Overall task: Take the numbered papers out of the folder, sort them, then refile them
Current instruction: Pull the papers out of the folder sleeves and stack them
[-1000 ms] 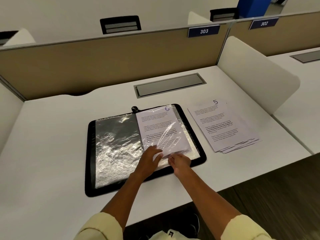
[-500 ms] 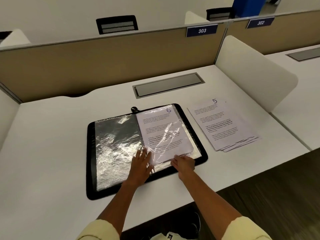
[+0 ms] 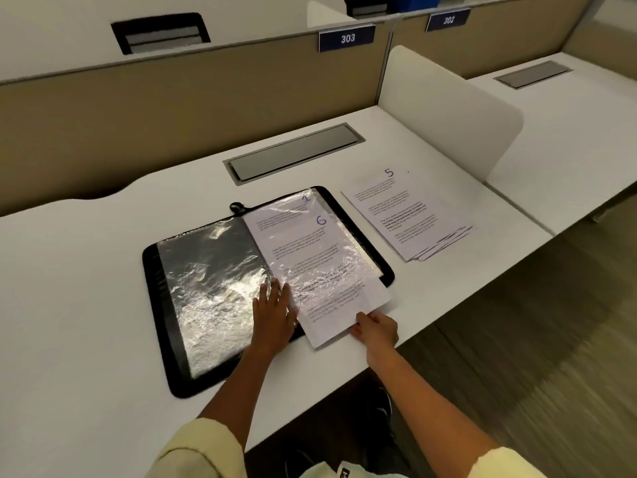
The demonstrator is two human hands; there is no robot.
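Sliding sheet 6 out of its clear sleeve

The right hand [image 3: 375, 331] pinches the near edge of the paper marked 6 [image 3: 310, 267], which sticks partway out of the plastic sleeve [image 3: 293, 215] on the right page of the open black folder [image 3: 162, 305]. The left hand [image 3: 272, 312] lies flat, fingers straight, on the folder near its spine. A steady pull toward the near edge, with the sleeve kept pinned, should avoid creasing. The pulled sheets, 5 on top [image 3: 406, 215], lie on the table [image 3: 86, 270] just right of the folder.
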